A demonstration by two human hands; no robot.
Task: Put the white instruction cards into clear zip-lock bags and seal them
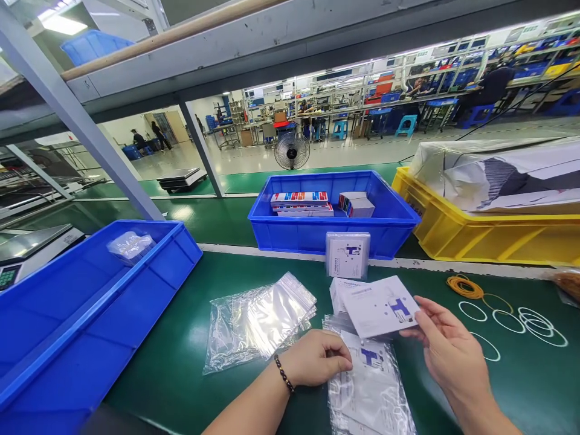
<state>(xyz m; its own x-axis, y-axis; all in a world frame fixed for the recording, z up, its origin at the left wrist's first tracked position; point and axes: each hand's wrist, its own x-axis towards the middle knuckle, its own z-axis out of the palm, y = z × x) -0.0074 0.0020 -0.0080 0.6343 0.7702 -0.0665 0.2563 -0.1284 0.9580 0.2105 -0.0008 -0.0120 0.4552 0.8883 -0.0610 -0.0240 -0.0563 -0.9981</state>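
Note:
My right hand (451, 347) pinches the right edge of a white printed booklet (378, 307), which is tilted over a stack of similar booklets (338, 293). My left hand (319, 357) is closed, its curled fingers gripping at the left edge of a clear plastic bag (369, 396). Inside that bag a printed booklet with a purple figure shows through. Left of my hand lies a pile of clear zip bags (267, 314). A bagged bundle of booklets (348, 256) leans against the front of a blue bin (294, 232).
The blue bin behind holds printed boxes (301, 202). Another long blue bin (149, 278) stands at left, with a wrapped bundle (131, 246) inside. A yellow crate (498, 238) is at back right. Rubber bands (464, 287) and white rings (541, 326) lie on the green table (176, 362).

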